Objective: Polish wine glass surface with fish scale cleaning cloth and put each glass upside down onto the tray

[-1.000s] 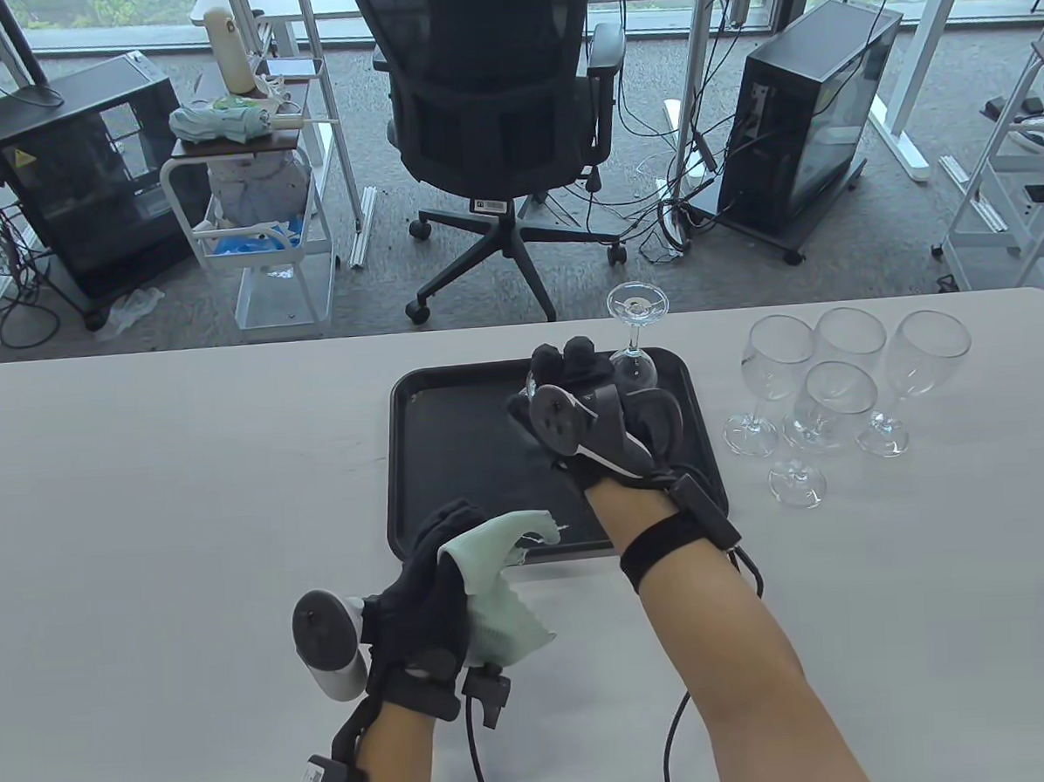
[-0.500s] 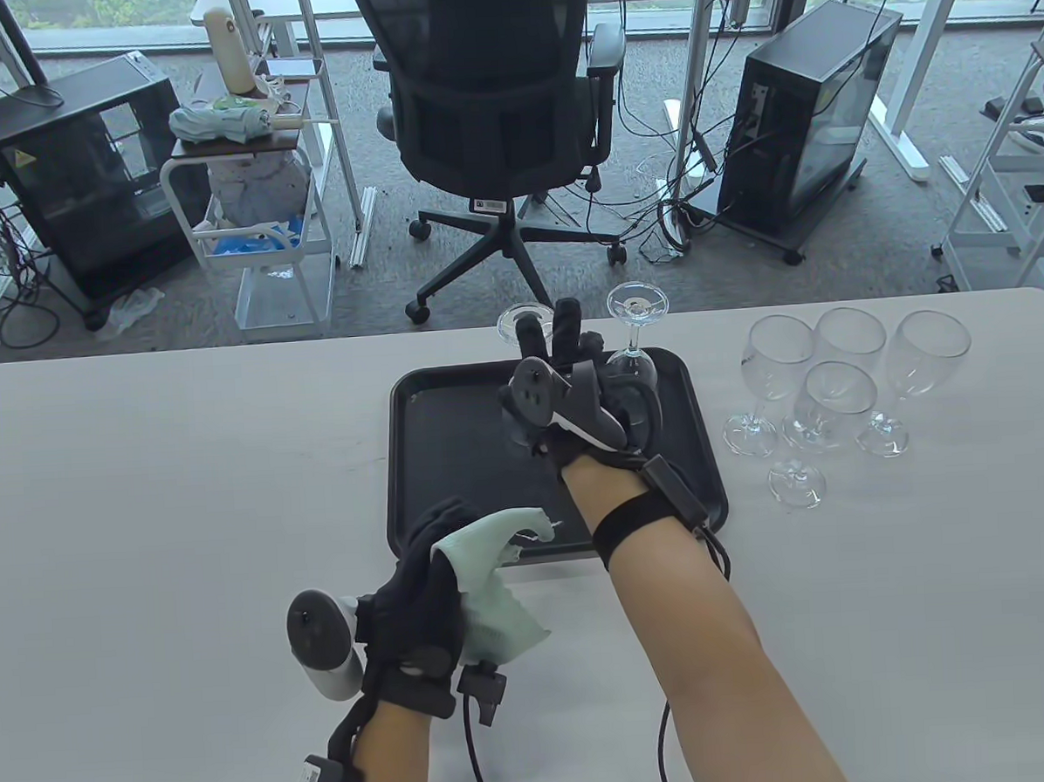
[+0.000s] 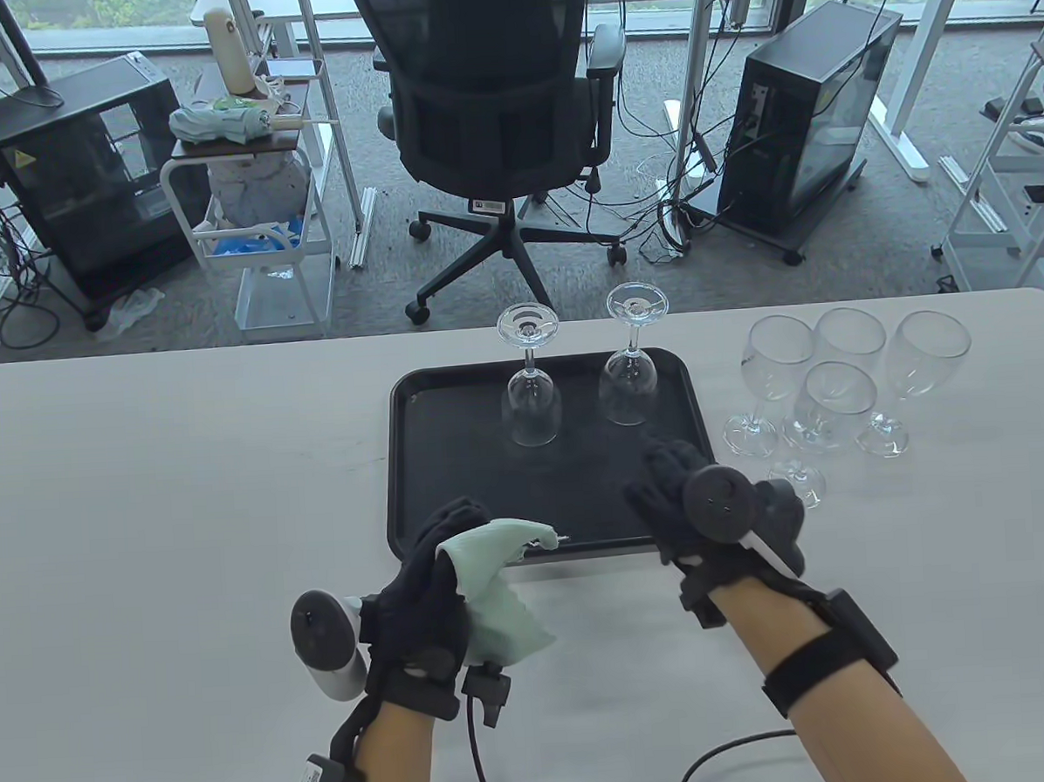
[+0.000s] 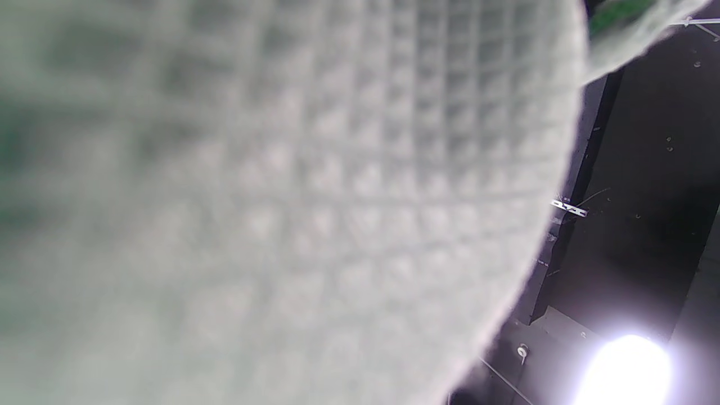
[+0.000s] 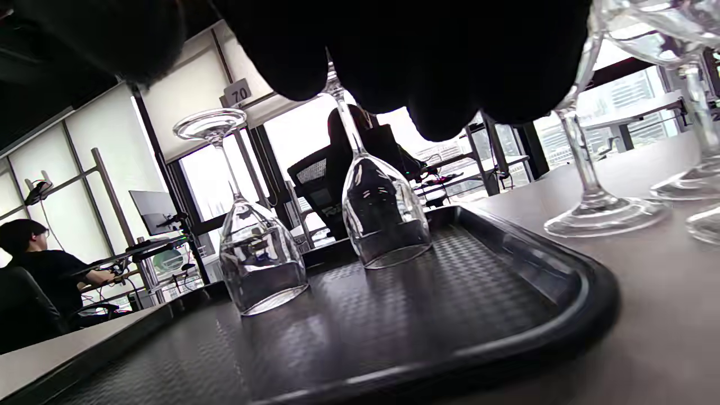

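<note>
A black tray [image 3: 456, 464] lies mid-table with two wine glasses standing upside down at its back, the left one [image 3: 531, 399] and the right one [image 3: 629, 377]. Several upright wine glasses [image 3: 836, 383] cluster to the tray's right. My left hand [image 3: 438, 544] hovers at the tray's front edge and grips a pale green fish scale cloth [image 3: 497, 584]. That cloth [image 4: 281, 197] fills the left wrist view. My right hand [image 3: 666, 479] hangs over the tray's front right corner, fingers relaxed and holding nothing. Both inverted glasses [image 5: 261, 264] [image 5: 385, 225] show on the tray [image 5: 450, 315] in the right wrist view.
An office chair [image 3: 498, 104] stands beyond the table's far edge. The nearest upright glass foot [image 3: 798, 481] sits just right of my right hand. A seated person [image 5: 39, 270] is at a far desk. A cable [image 3: 725, 756] trails by my right forearm.
My right hand let go of the left glass, now upside down on the tray, and drew back to the tray's front right corner. The left hand and cloth stayed put.
</note>
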`<state>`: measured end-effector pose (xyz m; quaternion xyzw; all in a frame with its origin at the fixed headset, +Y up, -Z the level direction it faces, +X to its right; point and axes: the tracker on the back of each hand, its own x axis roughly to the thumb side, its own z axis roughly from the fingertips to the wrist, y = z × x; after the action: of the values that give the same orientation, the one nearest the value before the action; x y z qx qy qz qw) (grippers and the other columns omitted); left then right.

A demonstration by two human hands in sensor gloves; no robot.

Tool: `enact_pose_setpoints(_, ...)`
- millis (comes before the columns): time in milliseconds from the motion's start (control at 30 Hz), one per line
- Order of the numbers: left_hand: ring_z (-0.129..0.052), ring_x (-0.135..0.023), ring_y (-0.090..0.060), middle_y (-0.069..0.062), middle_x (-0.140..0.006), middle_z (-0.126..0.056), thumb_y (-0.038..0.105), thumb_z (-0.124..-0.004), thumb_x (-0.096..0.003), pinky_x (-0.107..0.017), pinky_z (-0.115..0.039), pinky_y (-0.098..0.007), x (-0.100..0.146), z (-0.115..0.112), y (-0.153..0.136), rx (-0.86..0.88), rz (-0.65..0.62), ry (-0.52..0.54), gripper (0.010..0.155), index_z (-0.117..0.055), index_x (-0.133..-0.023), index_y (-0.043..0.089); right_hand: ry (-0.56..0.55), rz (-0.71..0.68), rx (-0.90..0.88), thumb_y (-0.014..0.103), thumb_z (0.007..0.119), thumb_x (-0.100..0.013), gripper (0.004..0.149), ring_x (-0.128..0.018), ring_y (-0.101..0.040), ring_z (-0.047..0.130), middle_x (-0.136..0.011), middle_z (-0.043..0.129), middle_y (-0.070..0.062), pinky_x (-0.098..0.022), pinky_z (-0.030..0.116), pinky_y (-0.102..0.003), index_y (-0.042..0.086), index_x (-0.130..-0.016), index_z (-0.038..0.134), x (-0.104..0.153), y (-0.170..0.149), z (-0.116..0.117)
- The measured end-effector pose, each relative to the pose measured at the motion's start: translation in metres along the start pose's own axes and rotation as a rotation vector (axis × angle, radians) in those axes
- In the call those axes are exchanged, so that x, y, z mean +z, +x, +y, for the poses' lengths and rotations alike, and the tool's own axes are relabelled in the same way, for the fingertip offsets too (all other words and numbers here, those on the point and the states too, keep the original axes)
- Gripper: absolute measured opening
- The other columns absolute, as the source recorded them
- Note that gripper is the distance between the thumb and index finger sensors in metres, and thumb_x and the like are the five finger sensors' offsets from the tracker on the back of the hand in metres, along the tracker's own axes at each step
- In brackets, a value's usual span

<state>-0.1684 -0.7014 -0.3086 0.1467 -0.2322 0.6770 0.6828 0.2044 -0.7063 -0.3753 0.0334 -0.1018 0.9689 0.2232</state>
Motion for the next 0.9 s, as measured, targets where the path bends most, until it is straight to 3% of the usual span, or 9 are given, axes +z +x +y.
enact_pose_setpoints(100, -0.068, -0.1, -0.036, -0.002, -0.112, -0.065, 0.057, -0.062, -0.0573, -0.067, -0.07, -0.066, 0.001, 0.0, 0.0, -0.002, -0.001, 0.012, 0.053, -0.069, -0.101, 0.028, -0.008, 0.166, -0.045, 0.067, 0.074, -0.051, 0.066, -0.078, -0.041, 0.087, -0.101, 0.075, -0.015, -0.052, 0.082, -0.051, 0.025, -0.102, 0.067, 0.02, -0.05, -0.007)
enact_pose_setpoints(167, -0.068, -0.1, -0.036, -0.003, -0.112, -0.065, 0.057, -0.061, -0.0573, -0.068, -0.07, -0.066, 0.002, 0.001, -0.001, 0.006, -0.003, 0.038, 0.053, -0.069, -0.101, 0.028, -0.008, 0.384, -0.119, 0.068, 0.073, -0.051, 0.068, -0.078, -0.041, 0.086, -0.102, 0.074, -0.016, -0.054, 0.081, -0.051, 0.024, -0.102, 0.065, 0.028, -0.097, -0.009)
enact_pose_setpoints(267, -0.067, -0.1, -0.037, -0.002, -0.112, -0.064, 0.056, -0.061, -0.0572, -0.068, -0.069, -0.066, 0.002, 0.003, -0.002, 0.013, 0.0, 0.049, 0.053, -0.068, -0.102, 0.028, -0.059, 0.571, -0.297, 0.069, 0.077, -0.049, 0.082, -0.091, -0.046, 0.068, -0.111, 0.053, -0.019, -0.062, 0.071, -0.056, 0.022, -0.109, 0.046, 0.028, -0.131, -0.01)
enact_pose_setpoints(400, -0.067, -0.1, -0.037, -0.003, -0.112, -0.064, 0.056, -0.06, -0.0572, -0.068, -0.069, -0.066, 0.002, 0.005, -0.002, 0.015, 0.0, 0.059, 0.054, -0.067, -0.102, 0.028, -0.066, 0.666, -0.335, 0.071, 0.082, -0.046, 0.095, -0.101, -0.047, 0.046, -0.116, 0.032, -0.017, -0.068, 0.056, -0.063, 0.024, -0.11, 0.031, 0.009, -0.146, -0.004)
enact_pose_setpoints(533, -0.068, -0.1, -0.036, -0.003, -0.112, -0.065, 0.056, -0.06, -0.0573, -0.068, -0.069, -0.066, 0.002, 0.004, -0.003, 0.012, 0.002, 0.059, 0.054, -0.067, -0.102, 0.028, -0.073, 0.794, -0.452, 0.068, 0.086, -0.045, 0.094, -0.101, -0.05, 0.035, -0.116, 0.031, -0.017, -0.07, 0.046, -0.063, 0.024, -0.11, 0.034, -0.01, -0.151, 0.006)
enact_pose_setpoints(733, -0.067, -0.1, -0.036, -0.003, -0.112, -0.064, 0.056, -0.06, -0.0571, -0.068, -0.068, -0.066, 0.001, 0.005, -0.004, 0.013, 0.014, 0.062, 0.054, -0.067, -0.102, 0.028, -0.089, 0.846, -0.474, 0.062, 0.09, -0.045, 0.081, -0.101, -0.049, 0.028, -0.115, 0.037, -0.018, -0.069, 0.035, -0.063, 0.027, -0.107, 0.05, -0.03, -0.153, 0.015)
enact_pose_setpoints(900, -0.067, -0.1, -0.036, -0.003, -0.112, -0.064, 0.057, -0.06, -0.0572, -0.068, -0.068, -0.067, 0.002, 0.007, -0.005, 0.014, 0.019, 0.065, 0.054, -0.067, -0.102, 0.028, -0.125, 0.883, -0.512, 0.053, 0.09, -0.047, 0.06, -0.1, -0.047, 0.027, -0.113, 0.041, -0.019, -0.069, 0.031, -0.062, 0.032, -0.099, 0.067, -0.039, -0.157, 0.019)
